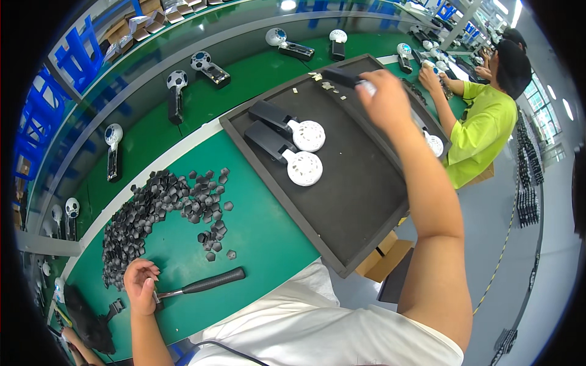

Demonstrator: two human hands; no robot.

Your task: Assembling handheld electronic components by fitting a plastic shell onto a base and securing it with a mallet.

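Note:
My right hand (384, 94) is closed around a white-and-black device (340, 76) over the far part of a dark tray (360, 168); its black body sticks out to the left, and my fingers hide most of its white end. Two similar devices lie in the tray, each a white openwork ball (304, 168) on a black rectangular body (267, 139). On the green table, my left hand (141, 285) rests with loosely curled fingers apart, nothing visible in them. Beside it lies a hammer (213, 280) with a black grip, its head partly hidden by the hand.
Black pentagonal pieces (146, 207) are heaped left of the tray. Ball-topped devices (176, 91) stand along a green conveyor (143, 131) beyond the table. At right sits a co-worker in a yellow-green shirt (485, 125). A cardboard box (390, 259) stands below the tray.

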